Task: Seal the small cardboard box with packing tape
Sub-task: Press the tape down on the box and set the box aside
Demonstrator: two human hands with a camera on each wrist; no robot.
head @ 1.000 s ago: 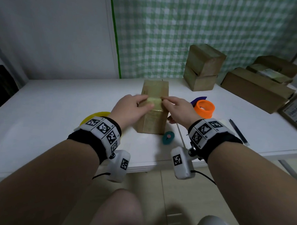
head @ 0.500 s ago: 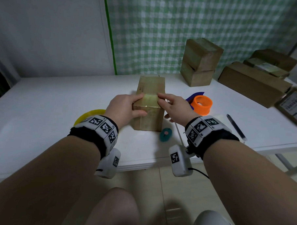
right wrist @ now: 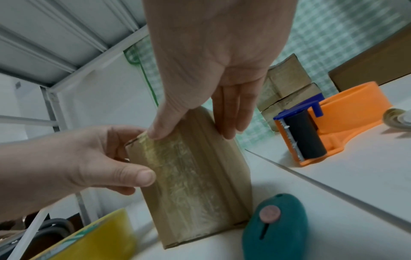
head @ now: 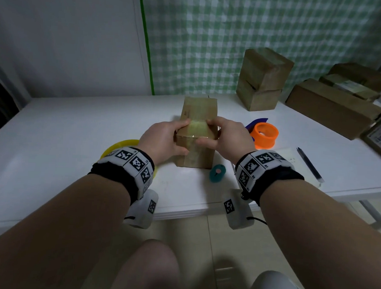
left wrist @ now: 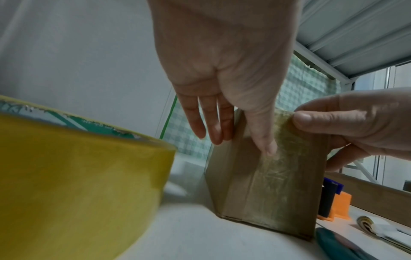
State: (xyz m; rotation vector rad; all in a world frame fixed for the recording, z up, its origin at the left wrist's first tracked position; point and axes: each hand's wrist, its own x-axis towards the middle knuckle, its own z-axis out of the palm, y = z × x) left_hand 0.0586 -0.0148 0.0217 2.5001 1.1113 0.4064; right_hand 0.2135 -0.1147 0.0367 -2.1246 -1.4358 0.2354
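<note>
The small cardboard box (head: 198, 110) lies lengthwise on the white table (head: 76, 139). A strip of yellowish packing tape (head: 199, 129) runs over its top and down its near face (left wrist: 273, 184). My left hand (head: 163, 141) holds the near left corner, with its fingers along the left side and its thumb on the taped face. My right hand (head: 224, 141) holds the near right corner. Its thumb (right wrist: 160, 130) presses the tape at the top edge, and its fingers lie along the right side.
A yellow tape roll (head: 117, 147) sits just left of my left wrist. An orange tape dispenser (head: 265, 137) stands right of the box, and a teal cutter (head: 217, 172) lies by its near right corner. A pen (head: 308, 164) and more cardboard boxes (head: 262, 79) are further right.
Both hands have slid from the top of the box toward its near edge. The thumbs now lie down on the taped near face. The box has stayed in place.
</note>
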